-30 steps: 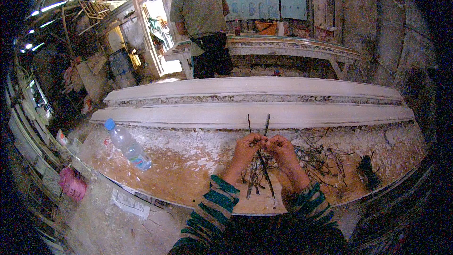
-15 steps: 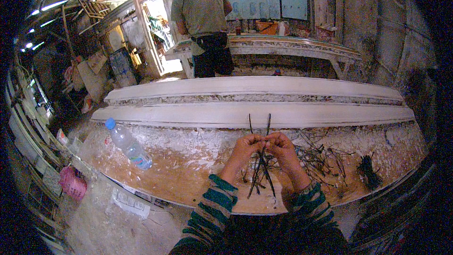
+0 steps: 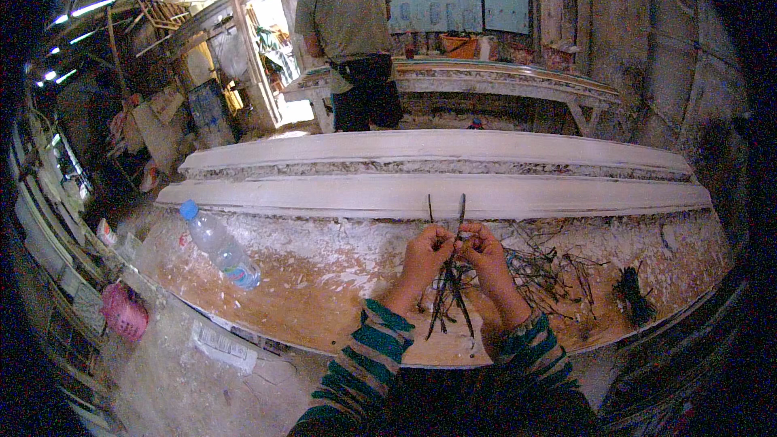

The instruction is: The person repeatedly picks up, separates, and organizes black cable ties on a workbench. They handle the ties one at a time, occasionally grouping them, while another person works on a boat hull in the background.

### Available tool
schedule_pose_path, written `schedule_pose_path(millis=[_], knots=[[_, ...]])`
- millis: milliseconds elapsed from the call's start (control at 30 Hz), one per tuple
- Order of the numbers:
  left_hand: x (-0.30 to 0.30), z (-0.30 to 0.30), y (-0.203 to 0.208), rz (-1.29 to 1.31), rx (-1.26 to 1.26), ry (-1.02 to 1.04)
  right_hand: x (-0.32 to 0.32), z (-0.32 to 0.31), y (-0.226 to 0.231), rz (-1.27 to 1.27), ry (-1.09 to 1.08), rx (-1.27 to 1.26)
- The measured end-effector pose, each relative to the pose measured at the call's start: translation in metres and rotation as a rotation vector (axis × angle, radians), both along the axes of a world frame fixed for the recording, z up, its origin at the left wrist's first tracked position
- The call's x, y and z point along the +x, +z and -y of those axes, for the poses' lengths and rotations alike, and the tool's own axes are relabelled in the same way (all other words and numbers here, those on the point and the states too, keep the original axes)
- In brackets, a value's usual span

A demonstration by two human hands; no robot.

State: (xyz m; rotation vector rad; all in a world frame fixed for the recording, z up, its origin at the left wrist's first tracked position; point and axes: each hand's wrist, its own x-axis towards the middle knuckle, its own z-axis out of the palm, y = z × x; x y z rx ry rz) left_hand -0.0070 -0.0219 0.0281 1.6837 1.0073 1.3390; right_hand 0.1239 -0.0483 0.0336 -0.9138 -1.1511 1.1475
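Observation:
Both my hands are closed in pinches close together over the near edge of a paint-spattered wooden table [image 3: 316,307]. My left hand [image 3: 426,259] grips thin dark strands, like strips or twigs; one end sticks up above its fingers. Between the fingertips of my right hand [image 3: 483,253] is a thicker dark strand [image 3: 462,210], pointing up. Below the hands, several dark strands [image 3: 445,303] cross and splay toward the table edge. What they are made of cannot be made out. A tangle of similar loose strands [image 3: 544,273] lies right of my right hand.
A dark tied-looking bundle [image 3: 634,298] lies at the table's right. A clear bottle with a blue cap [image 3: 218,243] lies at the left. Two long whitish boards [image 3: 364,194] cross behind my hands. Farther back, a person [image 3: 348,24] stands at a long bench [image 3: 502,77].
My left hand has tilted up slightly and its fingertips have shifted on the strands. My right hand stays nearly in place. The person at the back has drawn an arm in.

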Motion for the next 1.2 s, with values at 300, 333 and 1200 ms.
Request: schedule_pose_path(millis=[300,333,1200], knots=[[-0.002,-0.010,-0.011,-0.090,0.144,0.177,-0.001,-0.001,0.002,0.269,-0.010,-0.062],[-0.002,-0.011,-0.011,-0.080,0.152,0.194,-0.002,0.000,0.003,0.180,0.032,-0.009],[-0.004,-0.002,0.004,0.013,-0.154,-0.300,0.009,0.002,0.007,-0.021,-0.205,-0.087]])
